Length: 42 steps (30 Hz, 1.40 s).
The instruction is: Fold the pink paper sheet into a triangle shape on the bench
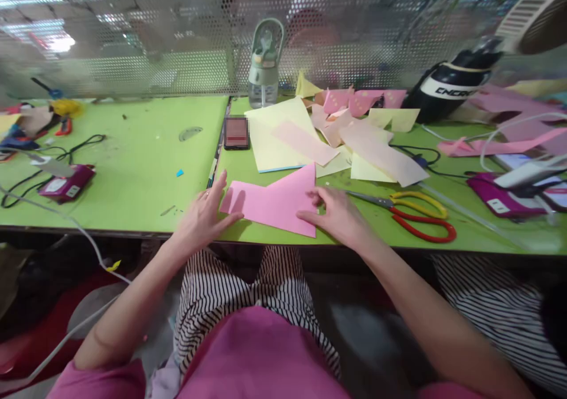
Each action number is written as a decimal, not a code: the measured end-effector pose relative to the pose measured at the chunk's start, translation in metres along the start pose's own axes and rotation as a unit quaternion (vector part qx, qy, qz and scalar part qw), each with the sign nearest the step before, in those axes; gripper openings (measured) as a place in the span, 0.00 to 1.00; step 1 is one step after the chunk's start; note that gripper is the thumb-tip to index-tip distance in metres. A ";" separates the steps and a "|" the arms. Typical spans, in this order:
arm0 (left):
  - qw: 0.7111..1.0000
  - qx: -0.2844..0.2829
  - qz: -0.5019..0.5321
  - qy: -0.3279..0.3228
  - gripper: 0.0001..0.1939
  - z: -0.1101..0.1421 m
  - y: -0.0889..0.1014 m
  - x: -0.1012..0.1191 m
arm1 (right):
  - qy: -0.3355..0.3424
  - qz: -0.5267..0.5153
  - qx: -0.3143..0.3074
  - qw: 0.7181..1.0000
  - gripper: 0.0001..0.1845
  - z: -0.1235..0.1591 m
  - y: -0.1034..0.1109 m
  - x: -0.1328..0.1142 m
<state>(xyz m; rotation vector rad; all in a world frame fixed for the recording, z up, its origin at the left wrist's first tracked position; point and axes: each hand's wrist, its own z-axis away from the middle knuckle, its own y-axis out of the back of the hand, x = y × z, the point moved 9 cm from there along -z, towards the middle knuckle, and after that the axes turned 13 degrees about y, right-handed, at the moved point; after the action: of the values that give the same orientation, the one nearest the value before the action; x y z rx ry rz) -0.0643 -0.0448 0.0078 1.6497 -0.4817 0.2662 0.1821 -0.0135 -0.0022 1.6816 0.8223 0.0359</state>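
Observation:
A folded sheet of pink paper lies at the front edge of the green table, notched along its far side. My right hand has its right edge between thumb and curled fingers. At the paper's left end, my left hand is open, fingers raised and thumb stretched out along the near edge; whether it presses on the paper I cannot tell. Scissors with red and yellow handles lie just right of my right hand, blades pointing left. Behind the pink paper are pale yellow sheets.
A clear bottle with a green lid stands against the perforated screen. A small dark device lies before it. Pink and yellow cut pieces, a black bottle and purple power boxes with cables lie rightward.

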 end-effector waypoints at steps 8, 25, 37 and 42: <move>0.994 -0.092 -0.054 -0.012 0.45 -0.050 -0.018 -0.002 | -0.028 -0.026 -0.044 0.998 0.11 -0.008 0.002 0.006; 0.958 -0.196 0.203 0.042 0.27 -0.021 0.013 0.001 | 0.415 0.026 0.041 0.908 0.12 0.069 0.030 -0.119; 0.968 -0.217 0.119 0.039 0.24 -0.022 -0.032 0.022 | 0.413 0.083 0.036 0.906 0.09 0.105 0.009 -0.117; 0.981 -0.178 0.073 0.029 0.27 -0.016 -0.027 0.027 | 0.413 0.064 0.028 0.908 0.05 0.105 0.010 -0.113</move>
<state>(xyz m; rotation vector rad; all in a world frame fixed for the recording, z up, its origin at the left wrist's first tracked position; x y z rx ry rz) -0.0266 -0.0311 -0.0016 1.2556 -0.5717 0.3171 0.1484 -0.1630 0.0204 1.7690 1.3351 0.8735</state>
